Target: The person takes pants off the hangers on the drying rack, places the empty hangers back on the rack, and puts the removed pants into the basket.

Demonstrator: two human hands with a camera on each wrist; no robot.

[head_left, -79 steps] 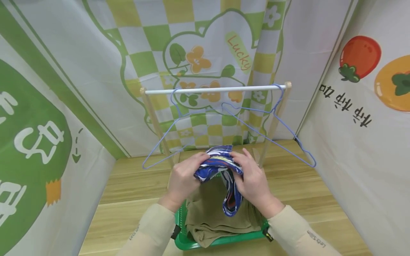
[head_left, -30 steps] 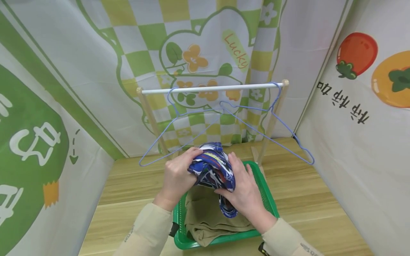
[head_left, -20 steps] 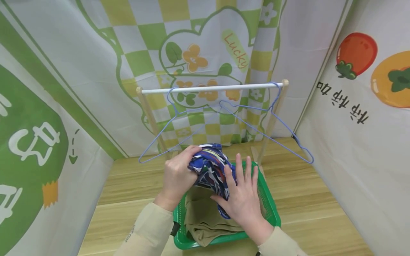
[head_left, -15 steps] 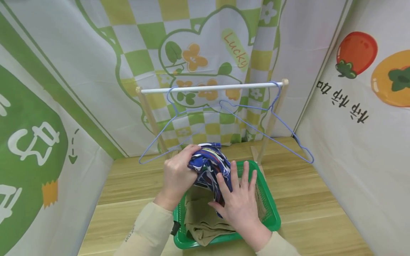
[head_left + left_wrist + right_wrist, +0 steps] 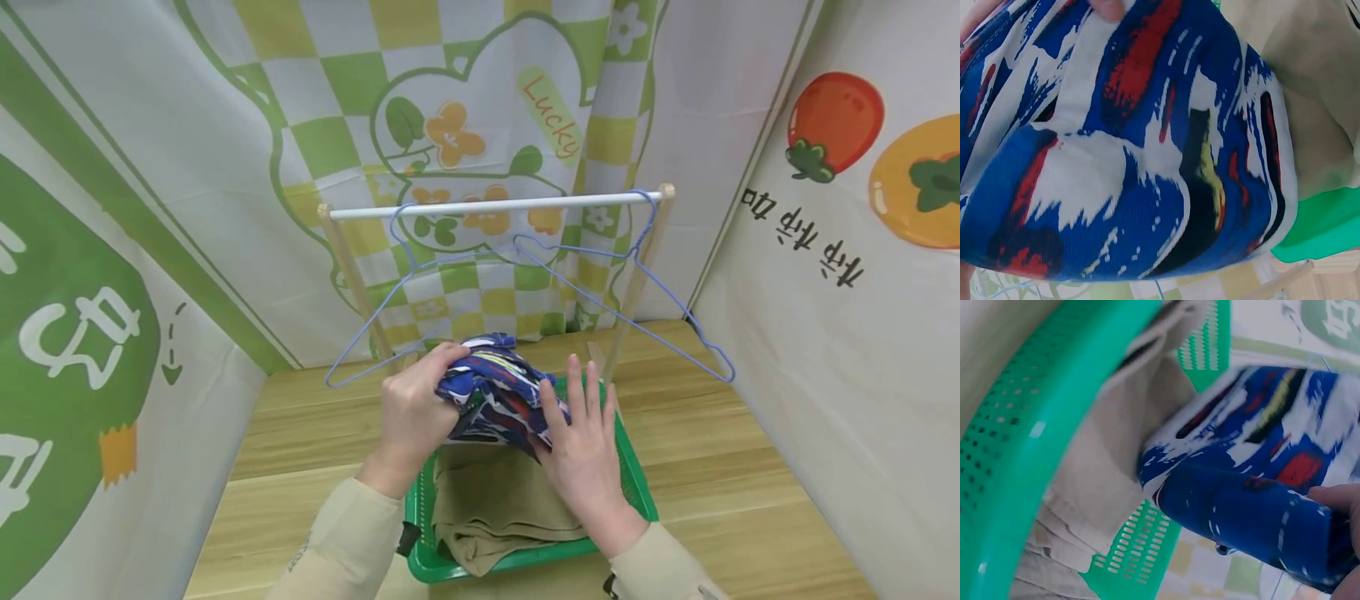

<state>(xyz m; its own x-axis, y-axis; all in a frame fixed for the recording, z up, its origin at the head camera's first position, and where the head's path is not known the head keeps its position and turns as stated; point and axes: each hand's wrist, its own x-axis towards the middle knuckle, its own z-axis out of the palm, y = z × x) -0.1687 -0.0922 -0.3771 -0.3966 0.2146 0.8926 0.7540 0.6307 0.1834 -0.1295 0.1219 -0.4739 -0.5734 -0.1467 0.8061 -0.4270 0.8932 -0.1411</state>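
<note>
A bunched garment (image 5: pixel 498 387), printed in blue, white, red, black and yellow, is held above a green basket. Its exact kind is hard to tell through the folds. My left hand (image 5: pixel 416 408) grips its left end, fingers curled over the cloth. My right hand (image 5: pixel 588 454) touches the right end with fingers straight and spread. The right wrist view has the thumb (image 5: pixel 1335 497) lying on the cloth, most of that hand being out of frame. Below, a folded khaki garment (image 5: pixel 502 500) lies in the green basket (image 5: pixel 637 483).
Behind the basket stands a clothes rack with a white rail (image 5: pixel 495 205) and wooden posts. Two blue wire hangers, a left one (image 5: pixel 367 325) and a right one (image 5: pixel 652 333), hang from it. The wooden table (image 5: pixel 720 467) is bordered by printed cloth walls.
My right hand has loosened from the garment, spread its fingers, dipped, then risen slightly right. The hanging right end has lifted and spread toward it. My left hand keeps its grip, slightly further left.
</note>
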